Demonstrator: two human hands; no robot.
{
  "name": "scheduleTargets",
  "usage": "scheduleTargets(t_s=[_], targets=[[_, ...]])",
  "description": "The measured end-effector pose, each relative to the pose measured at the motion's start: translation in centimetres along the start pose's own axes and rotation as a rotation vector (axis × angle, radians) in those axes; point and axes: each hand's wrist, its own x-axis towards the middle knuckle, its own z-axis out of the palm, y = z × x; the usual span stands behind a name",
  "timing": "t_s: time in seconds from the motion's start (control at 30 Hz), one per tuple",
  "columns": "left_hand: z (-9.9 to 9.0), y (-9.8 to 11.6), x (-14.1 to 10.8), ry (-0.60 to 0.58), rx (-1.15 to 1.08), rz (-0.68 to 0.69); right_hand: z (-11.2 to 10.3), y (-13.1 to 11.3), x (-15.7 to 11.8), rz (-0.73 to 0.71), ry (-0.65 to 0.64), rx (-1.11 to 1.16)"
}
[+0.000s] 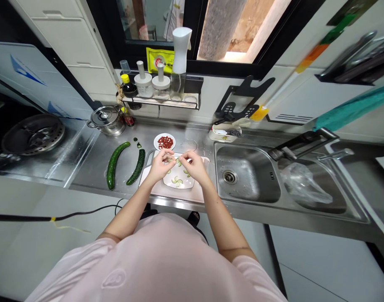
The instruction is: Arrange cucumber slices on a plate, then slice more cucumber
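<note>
Over a white plate (187,183) on a pale cutting board (196,195), my left hand (160,165) and my right hand (193,164) are close together. The fingers of both are bent and pinched around small pale green cucumber slices, partly hidden by the fingertips. Several thin cucumber slices (177,181) lie fanned out on the plate, with more near my fingers. Just behind the hands is a small white dish (164,141) of chopped red pieces. Two dark green cucumbers, a longer one (113,165) and a shorter one (137,167), lie left of the board.
Small cucumber ends (139,145) lie behind the shorter cucumber. A lidded steel pot (107,121) stands at the back left. The sink (246,178) is on the right, with a plastic bag (305,182) in its second basin. A condiment rack (166,102) hangs above the counter.
</note>
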Motion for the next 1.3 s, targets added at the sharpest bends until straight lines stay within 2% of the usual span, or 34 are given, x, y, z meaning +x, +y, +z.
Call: scheduleTargets(t_s=[0.2,0.4,0.53,0.7,0.87,1.07,1.3], targets=[[-0.3,-1.8,0.4,0.025,-0.012,-0.089,1.1,2.1,0.2,0.084,-0.053,-0.039],[-1.3,-5.4,1.1,-0.04,0.056,-0.084,2.5,4.6,0.6,0.193,-0.115,-0.124],[-2.1,-8.0,1.5,-0.018,0.153,-0.09,3.7,6.2,0.7,0.227,-0.164,-0.209],[-2.7,-10.3,1.4,0.077,0.361,-0.144,5.8,8.0,0.5,0.25,-0.224,-0.333],[-2.9,-12.2,1.2,0.07,0.54,-0.163,7.6,9.4,0.3,0.305,-0.273,-0.451],[-3.1,-13.7,1.1,0.055,0.694,-0.201,8.9,10.8,0.1,0.373,-0.298,-0.539],[-3.0,-14.1,1.2,0.059,0.799,-0.226,9.8,11.8,-0.2,0.354,-0.304,-0.592]])
